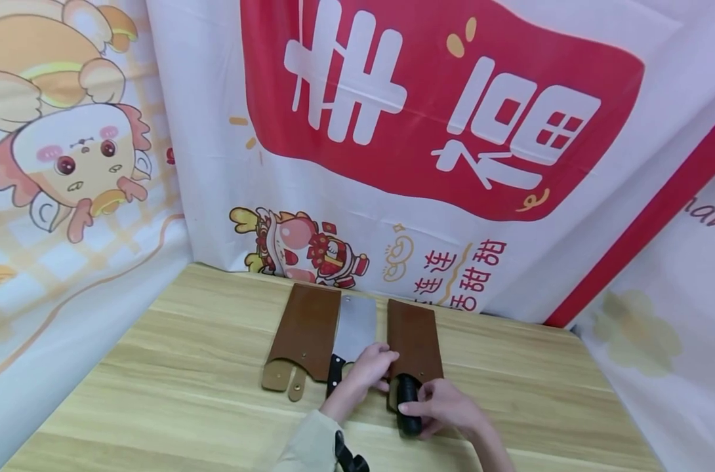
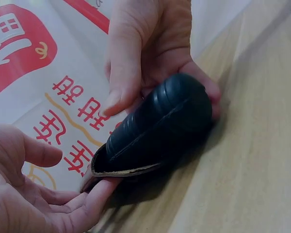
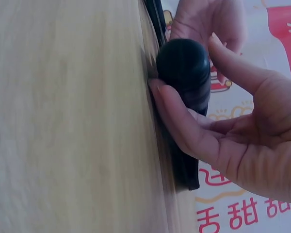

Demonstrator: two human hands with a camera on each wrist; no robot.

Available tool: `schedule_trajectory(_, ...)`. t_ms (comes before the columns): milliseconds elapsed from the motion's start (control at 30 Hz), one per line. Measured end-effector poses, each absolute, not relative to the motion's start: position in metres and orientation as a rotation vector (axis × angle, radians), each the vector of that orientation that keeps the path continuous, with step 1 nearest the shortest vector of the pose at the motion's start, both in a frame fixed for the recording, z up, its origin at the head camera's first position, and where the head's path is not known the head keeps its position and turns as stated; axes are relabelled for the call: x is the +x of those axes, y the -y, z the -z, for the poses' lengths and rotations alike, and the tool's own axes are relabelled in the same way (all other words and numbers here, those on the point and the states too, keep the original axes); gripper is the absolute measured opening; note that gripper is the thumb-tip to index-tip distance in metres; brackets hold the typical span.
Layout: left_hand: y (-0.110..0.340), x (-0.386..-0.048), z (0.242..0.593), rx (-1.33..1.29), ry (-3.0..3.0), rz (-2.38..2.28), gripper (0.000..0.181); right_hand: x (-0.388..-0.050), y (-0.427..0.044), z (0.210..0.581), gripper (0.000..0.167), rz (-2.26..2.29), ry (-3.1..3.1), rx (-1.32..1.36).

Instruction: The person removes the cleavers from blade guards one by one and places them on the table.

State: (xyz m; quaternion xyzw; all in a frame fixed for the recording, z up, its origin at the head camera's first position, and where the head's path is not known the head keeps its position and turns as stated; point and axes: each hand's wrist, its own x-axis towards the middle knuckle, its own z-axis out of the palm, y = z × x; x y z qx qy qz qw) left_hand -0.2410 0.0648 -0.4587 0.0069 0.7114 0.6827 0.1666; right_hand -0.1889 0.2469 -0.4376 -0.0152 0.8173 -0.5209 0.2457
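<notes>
A knife with a thick, ridged black handle sits in a brown leather sheath on the right; its blade is hidden inside. My right hand grips this handle, thumb on top and fingers curled beneath, as the right wrist view also shows. At the sheath's left edge is my left hand. In the left wrist view its fingers touch the sheath's mouth from below, while the thumb stands apart. Left of that hand lies a bare cleaver with a black riveted handle.
Beside the cleaver, a second brown sheath lies flat with a tan flap and a snap strap at its near end. Beneath everything is a wood-grain table. Printed white cloth hangs along the back and sides.
</notes>
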Motion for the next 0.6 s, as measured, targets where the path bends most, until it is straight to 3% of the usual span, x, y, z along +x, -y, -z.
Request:
schedule_trajectory(133, -0.063, -0.241, 0.454, 0.006, -2.008, -1.962, 0.056, -0.189, -0.242, 0.44, 0.03, 1.426, -2.26, -0.013)
schedule_trajectory(367, -0.059, -0.242, 0.45, 0.022, -1.941, -1.995, 0.041, -0.189, -0.238, 0.435, 0.028, 1.447, -2.29, 0.031)
schedule_trajectory(600, -0.053, -0.245, 0.444, 0.057, -1.818, -2.082, 0.05, -0.184, -0.234, 0.418, 0.029, 1.395, -2.416, 0.047)
